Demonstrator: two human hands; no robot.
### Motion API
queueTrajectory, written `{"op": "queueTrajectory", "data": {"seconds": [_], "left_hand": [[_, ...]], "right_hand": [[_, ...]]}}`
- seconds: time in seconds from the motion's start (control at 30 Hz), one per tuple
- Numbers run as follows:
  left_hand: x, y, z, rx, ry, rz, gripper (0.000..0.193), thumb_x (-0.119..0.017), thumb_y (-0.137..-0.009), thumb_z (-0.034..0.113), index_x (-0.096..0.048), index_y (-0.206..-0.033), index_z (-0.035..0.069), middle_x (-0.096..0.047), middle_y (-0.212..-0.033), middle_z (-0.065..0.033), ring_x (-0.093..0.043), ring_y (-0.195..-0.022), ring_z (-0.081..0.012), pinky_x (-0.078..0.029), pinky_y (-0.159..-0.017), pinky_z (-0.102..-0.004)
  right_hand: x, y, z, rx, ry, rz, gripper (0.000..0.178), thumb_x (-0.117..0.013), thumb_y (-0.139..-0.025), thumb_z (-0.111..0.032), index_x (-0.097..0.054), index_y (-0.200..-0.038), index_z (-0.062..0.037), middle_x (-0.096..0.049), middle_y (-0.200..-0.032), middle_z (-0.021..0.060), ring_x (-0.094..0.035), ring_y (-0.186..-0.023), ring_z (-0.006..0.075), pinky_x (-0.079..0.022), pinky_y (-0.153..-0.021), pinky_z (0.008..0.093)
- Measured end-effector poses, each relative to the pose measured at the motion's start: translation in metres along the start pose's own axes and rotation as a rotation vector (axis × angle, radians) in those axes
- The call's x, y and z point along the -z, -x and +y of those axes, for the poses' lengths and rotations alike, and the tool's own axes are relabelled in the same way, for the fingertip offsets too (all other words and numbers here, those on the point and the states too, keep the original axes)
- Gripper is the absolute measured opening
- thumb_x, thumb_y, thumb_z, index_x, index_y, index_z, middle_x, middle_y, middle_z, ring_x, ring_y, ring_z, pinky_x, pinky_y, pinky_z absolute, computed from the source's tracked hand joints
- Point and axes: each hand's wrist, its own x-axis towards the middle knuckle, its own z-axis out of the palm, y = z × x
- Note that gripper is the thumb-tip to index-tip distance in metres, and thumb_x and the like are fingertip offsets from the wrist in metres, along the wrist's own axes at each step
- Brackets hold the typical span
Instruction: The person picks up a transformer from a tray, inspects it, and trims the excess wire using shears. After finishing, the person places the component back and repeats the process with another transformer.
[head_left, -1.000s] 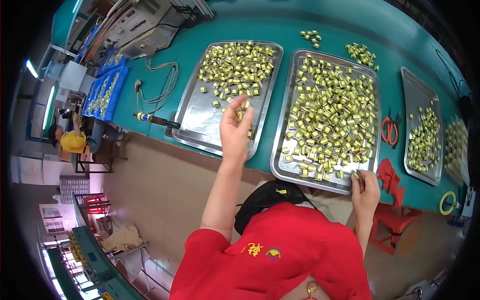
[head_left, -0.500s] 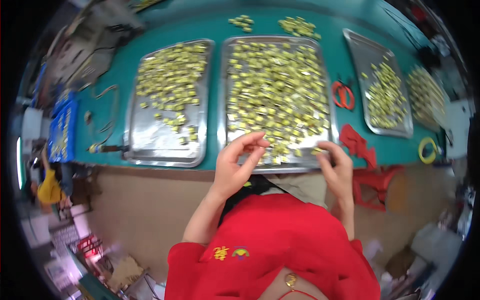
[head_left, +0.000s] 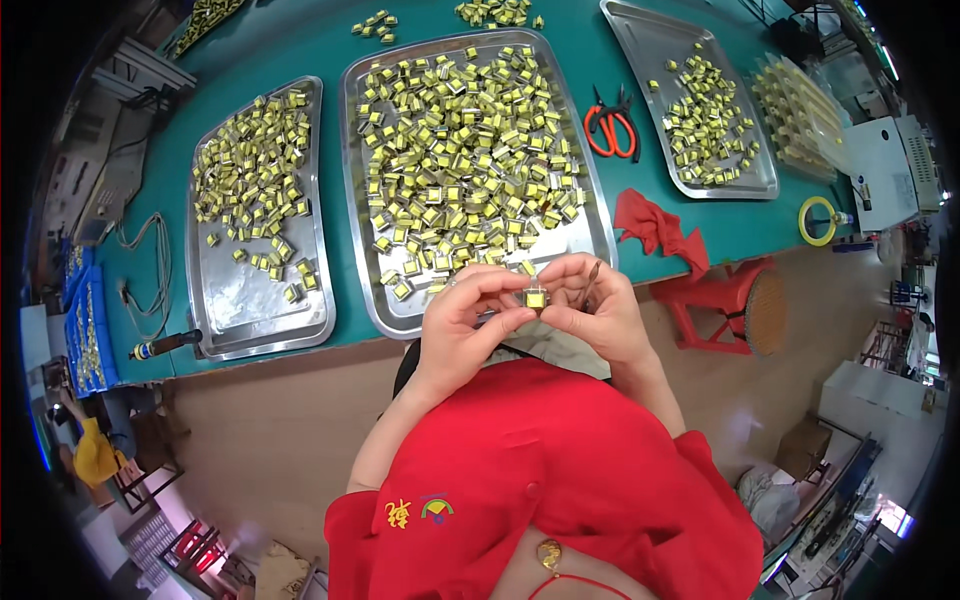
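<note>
Just over the near edge of the middle metal tray (head_left: 352,180), a small yellow-wrapped transformer (head_left: 535,299) is pinched between the fingertips of both hands. My left hand (head_left: 470,318) is closed on its left side, thumb below and fingers above. From the other side my right hand (head_left: 600,312) grips it with thumb and forefinger. A thin, dark, brownish piece (head_left: 590,282) shows between the right fingers; its kind cannot be made out. Many similar transformers (head_left: 470,150) lie heaped in the tray beyond my hands, with bare metal at its near right.
A left tray (head_left: 235,315) and a right tray (head_left: 690,185) hold more transformers. Red-handled cutters (head_left: 612,132) and a red cloth (head_left: 655,228) lie between the middle and right trays. A yellow tape roll (head_left: 818,221) sits farther right. A red stool (head_left: 715,305) stands below the table edge.
My hands were apart over the tray's near edge and have come together on one transformer. My right hand has moved left. The view has shifted, so the trays appear farther left.
</note>
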Motion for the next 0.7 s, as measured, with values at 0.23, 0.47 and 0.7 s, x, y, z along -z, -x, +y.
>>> {"op": "queueTrajectory", "data": {"seconds": [0.23,0.47,0.7], "left_hand": [[0.000,0.003,-0.002,0.035,0.102,0.042,0.028,-0.060,-0.077,-0.013,-0.054,-0.104,-0.006,-0.048,-0.102,-0.0080,-0.054,-0.081,-0.0112,-0.047,-0.073,-0.0230],[0.002,0.000,0.003,0.097,0.097,0.010,0.028,-0.057,-0.084,-0.006,-0.054,-0.112,-0.005,-0.050,-0.106,-0.0081,-0.056,-0.088,-0.0119,-0.048,-0.079,-0.0234],[0.002,0.004,-0.006,0.315,0.428,0.053,0.031,-0.053,-0.090,0.004,-0.051,-0.120,-0.002,-0.059,-0.108,-0.0081,-0.057,-0.091,-0.0111,-0.046,-0.084,-0.0254]], "right_hand": [[-0.004,-0.001,0.002,-0.001,0.001,0.018,0.029,-0.066,-0.078,0.003,-0.054,-0.104,0.0030,-0.057,-0.083,0.0009,-0.050,-0.065,0.0024,-0.039,-0.057,0.0161],[-0.002,-0.001,0.005,0.057,0.113,0.034,0.029,-0.067,-0.078,0.002,-0.058,-0.105,0.0017,-0.056,-0.085,-0.0009,-0.047,-0.066,0.0021,-0.037,-0.057,0.0168],[-0.017,-0.005,-0.006,0.247,0.483,0.036,0.034,-0.070,-0.073,0.006,-0.059,-0.105,0.0014,-0.050,-0.082,-0.0005,-0.042,-0.064,0.0026,-0.032,-0.055,0.0165]]}}
